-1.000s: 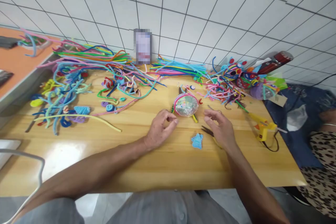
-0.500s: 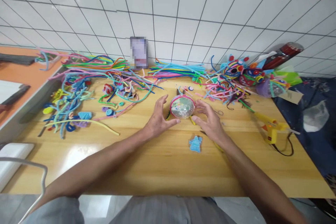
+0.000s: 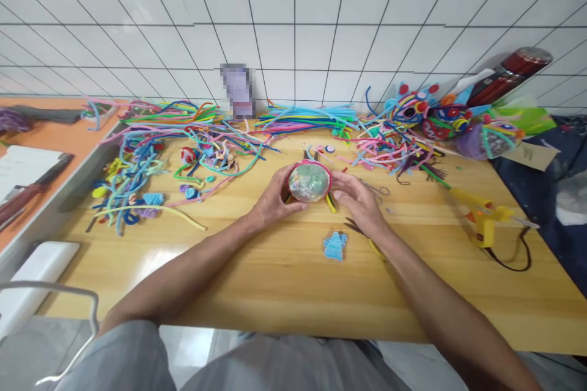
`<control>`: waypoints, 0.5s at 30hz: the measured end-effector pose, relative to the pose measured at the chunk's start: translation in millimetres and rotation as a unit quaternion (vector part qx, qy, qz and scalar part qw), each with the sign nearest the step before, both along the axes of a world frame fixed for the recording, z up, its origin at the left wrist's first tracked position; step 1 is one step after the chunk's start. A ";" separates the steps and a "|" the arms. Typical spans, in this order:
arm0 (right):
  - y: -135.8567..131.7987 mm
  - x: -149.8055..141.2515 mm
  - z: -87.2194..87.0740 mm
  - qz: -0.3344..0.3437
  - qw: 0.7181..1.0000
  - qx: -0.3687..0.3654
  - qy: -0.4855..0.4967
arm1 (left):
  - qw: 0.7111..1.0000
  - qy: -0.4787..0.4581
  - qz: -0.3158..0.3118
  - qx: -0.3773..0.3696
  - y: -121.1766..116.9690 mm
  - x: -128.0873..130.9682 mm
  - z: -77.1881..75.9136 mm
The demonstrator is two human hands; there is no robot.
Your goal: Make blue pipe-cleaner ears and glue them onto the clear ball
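Note:
A clear plastic ball [image 3: 310, 182] with a pink-red band around its rim is between my hands near the table's middle. My left hand [image 3: 274, 200] is curved against its left side, thumb along the front. On the other side, the fingers of my right hand [image 3: 360, 197] touch the pink rim, with the thumb bent inward. Yellow-handled pliers [image 3: 331, 203] lie partly hidden behind the ball. A light-blue fuzzy star-like piece [image 3: 335, 245] lies closer to me. Under my right wrist is a dark-tipped tool [image 3: 355, 227], mostly covered.
Pipe cleaners lie in a tangle [image 3: 137, 165] at left and a bundle [image 3: 307, 119] along the wall. Decorated balls [image 3: 408, 107] stand at the back right. A yellow glue gun [image 3: 483, 220] with a cord lies at right, and scissors [image 3: 378, 189] beside my right hand. A phone [image 3: 238, 91] leans on the wall.
My hands have closed in from both sides and now touch the ball, where before there were gaps. The camera view has turned slightly.

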State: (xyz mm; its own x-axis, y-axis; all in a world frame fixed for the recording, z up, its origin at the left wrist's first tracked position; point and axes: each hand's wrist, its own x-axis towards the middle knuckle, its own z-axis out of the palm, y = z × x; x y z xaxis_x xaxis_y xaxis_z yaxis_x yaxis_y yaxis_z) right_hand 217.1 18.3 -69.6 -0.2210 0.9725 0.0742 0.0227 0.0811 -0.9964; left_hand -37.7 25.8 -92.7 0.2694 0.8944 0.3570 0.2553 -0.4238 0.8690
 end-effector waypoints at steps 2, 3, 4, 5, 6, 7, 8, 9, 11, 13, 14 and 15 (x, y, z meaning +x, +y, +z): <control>-1.4 2.2 0.3 0.007 1.000 -0.006 -0.008 | 1.000 0.006 0.009 -0.010 -1.0 -0.9 0.5; -2.3 3.3 0.5 0.009 1.000 -0.007 -0.010 | 1.000 0.009 0.018 -0.019 -1.9 -1.2 1.7; -3.3 4.4 0.6 0.010 1.000 -0.007 -0.012 | 0.999 0.010 0.027 -0.029 -3.0 -1.4 3.1; -4.3 5.2 0.7 0.010 1.000 -0.005 -0.013 | 0.999 0.004 0.033 -0.039 -4.0 -1.7 4.4; -5.3 5.9 0.5 0.010 1.000 -0.003 -0.014 | 0.998 -0.005 0.035 -0.049 -4.9 -2.1 5.3; -6.5 6.2 0.1 0.012 1.000 -0.001 -0.014 | 0.998 -0.015 0.034 -0.059 -5.5 -2.7 5.6; -7.6 6.3 -0.6 0.016 1.000 0.000 -0.012 | 0.997 -0.020 0.032 -0.067 -5.9 -3.6 5.3; -8.9 6.1 -1.4 0.022 1.000 -0.001 -0.008 | 0.997 -0.021 0.031 -0.072 -5.9 -4.5 4.4; -11.4 5.0 -3.1 0.034 0.999 -0.005 0.002 | 0.997 -0.011 0.038 -0.072 -5.2 -6.4 2.1; -13.5 3.7 -4.0 0.039 0.999 -0.005 0.007 | 0.997 0.000 0.045 -0.061 -4.2 -7.8 0.2; -14.4 3.1 -4.0 0.037 0.999 -0.002 0.007 | 0.998 0.002 0.041 -0.052 -3.7 -8.1 -0.4; -15.0 2.6 -3.7 0.035 0.999 0.002 0.006 | 0.999 0.004 0.033 -0.043 -3.3 -8.2 -0.7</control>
State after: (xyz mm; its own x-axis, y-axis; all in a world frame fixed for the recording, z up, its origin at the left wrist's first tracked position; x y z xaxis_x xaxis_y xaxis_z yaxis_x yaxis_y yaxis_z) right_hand 219.7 3.3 -73.3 -0.2877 0.9543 0.0807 0.0054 0.0858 -0.9963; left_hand -45.9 22.5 -93.4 0.2112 0.9378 0.2756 0.2872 -0.3291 0.8996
